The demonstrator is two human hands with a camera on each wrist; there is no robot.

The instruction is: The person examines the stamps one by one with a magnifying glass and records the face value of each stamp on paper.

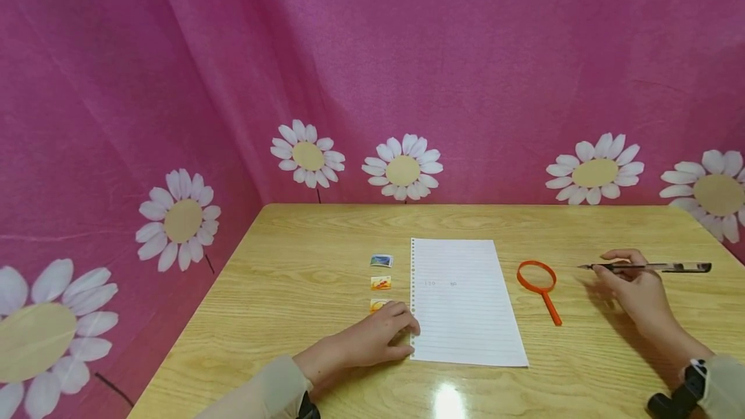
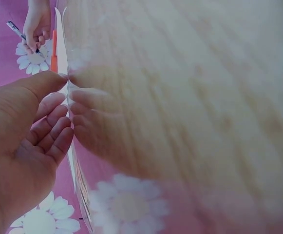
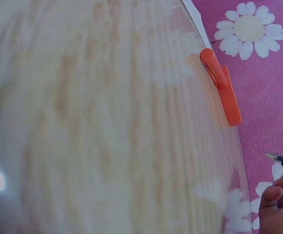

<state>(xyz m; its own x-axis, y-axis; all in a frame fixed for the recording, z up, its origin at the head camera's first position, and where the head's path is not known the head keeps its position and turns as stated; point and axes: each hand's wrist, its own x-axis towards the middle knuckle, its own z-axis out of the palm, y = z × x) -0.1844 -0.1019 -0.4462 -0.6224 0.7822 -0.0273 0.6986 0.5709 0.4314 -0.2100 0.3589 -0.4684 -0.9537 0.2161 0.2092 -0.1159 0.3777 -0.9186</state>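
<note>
Across the top and down the left of the head view, we see a magenta cloth (image 1: 465, 50) printed with white, yellow-centred daisies (image 1: 308, 156); below, a glossy wood-grain worktop (image 1: 302, 277) catches a bright glare (image 1: 448, 401) at bottom centre.

Lined paper (image 1: 465, 325): faint "80" (image 1: 453, 284); left of it, three-digit number (image 1: 429, 284), middle digit unclear.
</note>
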